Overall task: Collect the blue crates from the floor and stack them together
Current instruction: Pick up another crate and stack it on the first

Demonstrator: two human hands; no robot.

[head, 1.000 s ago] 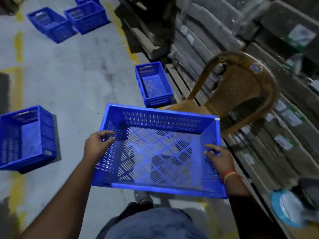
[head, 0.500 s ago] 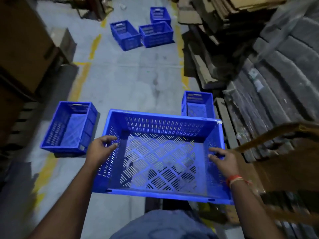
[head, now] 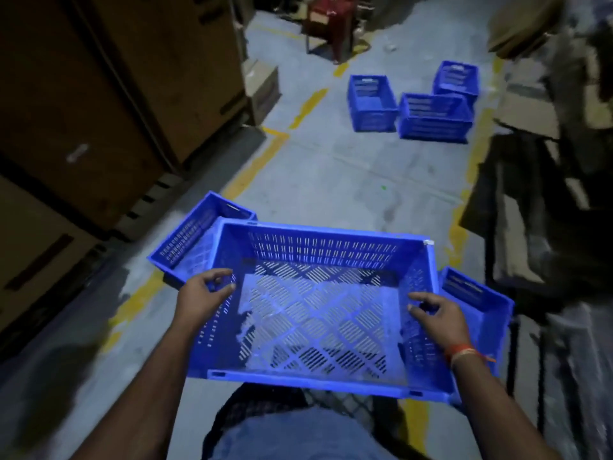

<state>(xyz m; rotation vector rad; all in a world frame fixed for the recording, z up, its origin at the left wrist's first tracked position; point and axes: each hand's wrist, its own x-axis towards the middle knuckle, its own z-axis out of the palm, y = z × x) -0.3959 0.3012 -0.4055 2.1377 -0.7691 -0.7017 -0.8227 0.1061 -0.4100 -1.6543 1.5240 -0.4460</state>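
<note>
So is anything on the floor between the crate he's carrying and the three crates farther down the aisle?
Nothing visible: the floor between the held crate and the three crates shows only yellow lines.

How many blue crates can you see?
6. One crate is held by the left hand and right hand. One sits behind its left side, one at its right. Three stand far down the floor. More may be hidden.

No text, label or number can be read: the pale sticker [head: 77,152] on the brown cardboard box [head: 83,104] at left is blurred.
</note>
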